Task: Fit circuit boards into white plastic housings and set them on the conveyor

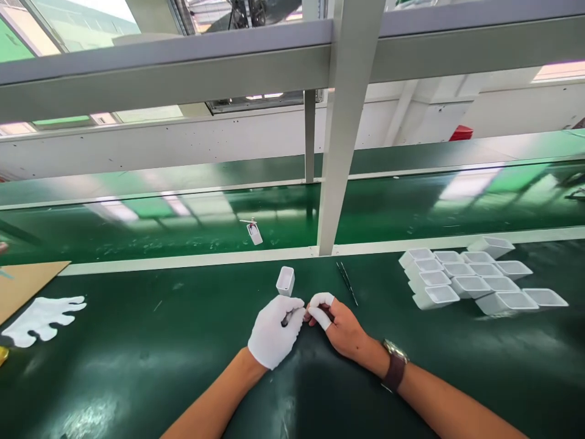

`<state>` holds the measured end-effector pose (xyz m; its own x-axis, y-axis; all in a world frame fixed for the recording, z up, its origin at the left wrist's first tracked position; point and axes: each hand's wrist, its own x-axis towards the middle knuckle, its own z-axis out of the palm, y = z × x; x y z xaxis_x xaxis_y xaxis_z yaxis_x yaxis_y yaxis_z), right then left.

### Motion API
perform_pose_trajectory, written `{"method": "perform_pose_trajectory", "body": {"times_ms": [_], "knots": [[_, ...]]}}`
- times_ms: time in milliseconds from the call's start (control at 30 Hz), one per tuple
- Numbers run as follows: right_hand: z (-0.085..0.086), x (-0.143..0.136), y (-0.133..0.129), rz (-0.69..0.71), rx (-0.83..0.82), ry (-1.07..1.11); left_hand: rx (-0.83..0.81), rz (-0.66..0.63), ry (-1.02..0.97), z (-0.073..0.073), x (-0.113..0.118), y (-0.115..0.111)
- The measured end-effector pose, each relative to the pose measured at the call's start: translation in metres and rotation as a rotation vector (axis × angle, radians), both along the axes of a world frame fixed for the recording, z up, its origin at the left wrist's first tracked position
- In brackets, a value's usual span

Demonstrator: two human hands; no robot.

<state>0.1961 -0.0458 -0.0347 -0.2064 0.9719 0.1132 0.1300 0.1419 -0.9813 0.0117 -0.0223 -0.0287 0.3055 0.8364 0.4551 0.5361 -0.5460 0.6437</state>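
My left hand point(276, 329), in a white glove, is closed in a pinch over the green tabletop point(183, 366). My right hand point(340, 326) has white covers on its thumb and forefinger and is pinched as well. The fingertips of both hands meet, and whatever lies between them is too small or hidden to name. Just beyond the left hand stands a small white rectangular container point(286, 281), its open top showing. A pair of dark tweezers point(347, 283) lies beyond the right hand.
Several white open containers point(436, 297) stand grouped at the right. At the left lie a white glove point(43, 320) and a brown board point(27, 283). A white part point(254, 233) rests on the green belt point(205, 228) behind the table edge. A grey post point(342, 134) rises in the middle.
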Motion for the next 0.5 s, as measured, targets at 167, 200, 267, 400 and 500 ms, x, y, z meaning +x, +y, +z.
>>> {"method": "perform_pose_trajectory", "body": {"times_ms": [167,200,267,400,500], "knots": [[-0.0021,0.0014,0.0044,-0.014,-0.050,0.089,-0.024,0.018,0.044,0.0009,0.0016,-0.0001],[-0.0025,0.0015,0.0048,-0.014,-0.051,0.098,-0.024,0.017,0.048,0.0015,0.0018,-0.0003],[-0.0032,0.0015,0.0051,-0.012,-0.039,0.111,-0.024,0.015,0.050,0.0027,0.0021,-0.0007],[-0.0040,0.0010,0.0047,-0.015,-0.017,0.126,-0.045,0.008,0.068,0.0048,0.0029,-0.0016],[-0.0051,0.0008,0.0040,-0.015,-0.009,0.114,-0.061,-0.003,0.092,0.0070,0.0041,-0.0027]]}}
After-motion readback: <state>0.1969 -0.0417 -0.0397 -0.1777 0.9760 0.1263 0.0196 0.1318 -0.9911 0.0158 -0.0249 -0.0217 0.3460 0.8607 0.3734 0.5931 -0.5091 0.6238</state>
